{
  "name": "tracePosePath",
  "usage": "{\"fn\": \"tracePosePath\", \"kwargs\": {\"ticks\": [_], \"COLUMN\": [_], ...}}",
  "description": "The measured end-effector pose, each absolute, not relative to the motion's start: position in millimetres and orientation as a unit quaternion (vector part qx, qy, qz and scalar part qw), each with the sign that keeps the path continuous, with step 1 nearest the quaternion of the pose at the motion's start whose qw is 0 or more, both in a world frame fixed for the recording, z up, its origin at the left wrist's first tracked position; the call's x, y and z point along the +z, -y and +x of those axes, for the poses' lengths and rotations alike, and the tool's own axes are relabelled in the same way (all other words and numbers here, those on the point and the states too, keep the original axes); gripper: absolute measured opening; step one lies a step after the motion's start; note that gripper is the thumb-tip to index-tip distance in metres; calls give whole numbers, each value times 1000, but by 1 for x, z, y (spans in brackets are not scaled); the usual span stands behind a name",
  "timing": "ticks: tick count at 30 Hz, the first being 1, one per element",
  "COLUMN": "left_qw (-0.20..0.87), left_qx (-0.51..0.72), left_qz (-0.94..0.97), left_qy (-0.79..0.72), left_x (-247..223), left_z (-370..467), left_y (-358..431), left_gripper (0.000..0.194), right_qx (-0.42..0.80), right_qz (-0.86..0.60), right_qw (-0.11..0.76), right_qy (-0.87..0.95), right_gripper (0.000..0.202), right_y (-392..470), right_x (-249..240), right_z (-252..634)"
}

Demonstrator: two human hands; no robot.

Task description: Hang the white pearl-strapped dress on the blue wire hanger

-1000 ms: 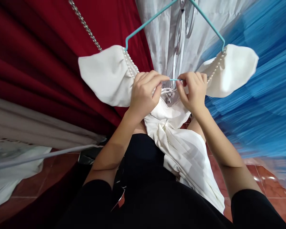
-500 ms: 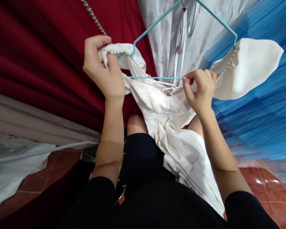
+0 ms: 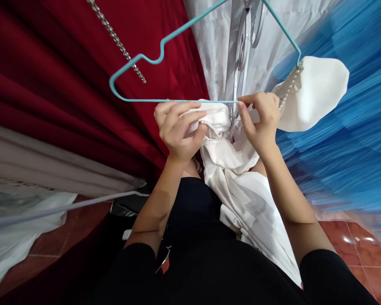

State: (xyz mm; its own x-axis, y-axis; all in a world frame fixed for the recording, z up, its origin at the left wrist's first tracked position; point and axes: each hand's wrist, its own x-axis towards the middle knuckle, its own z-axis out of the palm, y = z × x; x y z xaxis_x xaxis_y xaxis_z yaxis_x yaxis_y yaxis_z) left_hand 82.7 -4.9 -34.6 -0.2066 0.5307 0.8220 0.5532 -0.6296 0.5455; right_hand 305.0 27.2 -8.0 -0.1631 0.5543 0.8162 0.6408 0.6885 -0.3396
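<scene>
A light-blue hanger (image 3: 146,100) spans the upper middle, its left end bare. My right hand (image 3: 262,123) pinches the hanger's bottom bar near its middle. Below the bar, my left hand (image 3: 180,129) is closed on the pearl-edged shoulder part of a white dress (image 3: 238,190), off the hanger's left arm. The dress's other sleeve (image 3: 319,93) still hangs on the hanger's right end, with a string of pearls along its edge. The skirt drapes down over my lap to the lower right.
Dark red cloth (image 3: 66,76) fills the left side, with a silver beaded chain (image 3: 117,40) before it. White fabric (image 3: 214,46) hangs behind the hanger. Blue tulle (image 3: 346,161) is at the right. Red floor tiles (image 3: 365,241) show at the bottom corners.
My left hand has moved right and down with the dress's left shoulder, which came off the hanger's left end. The right sleeve and hanger's right end have shifted slightly left.
</scene>
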Motion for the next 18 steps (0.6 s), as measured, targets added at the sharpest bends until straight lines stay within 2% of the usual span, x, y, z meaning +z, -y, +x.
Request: {"fn": "tracePosePath", "kwargs": {"ticks": [4,7,9,11,13,14,18], "left_qw": [99,129,99,73,70,74,80], "left_qx": [-607,-590,-562,-533,-524,-529,-559], "left_qz": [-635,-662,-702,-726,-729,-725,-705], "left_qy": [468,443,426,428,435,434,428], "left_x": [-8,-3,-6,-10,-14,-15,-15], "left_z": [95,98,99,101,103,103,99], "left_y": [8,3,-1,-4,-6,-6,-7], "left_gripper": [9,17,23,25,24,24,22], "right_qx": [-39,-40,-82,-171,-249,-254,-197], "right_qz": [-393,-401,-390,-378,-377,-390,-390], "right_qw": [500,471,507,592,651,656,632], "right_qy": [771,785,764,691,610,594,640], "right_gripper": [29,26,22,21,39,52,38], "right_y": [-13,-6,-10,-25,-46,-57,-85], "right_x": [-5,2,8,15,22,26,46], "right_z": [304,306,315,333,356,368,408]}}
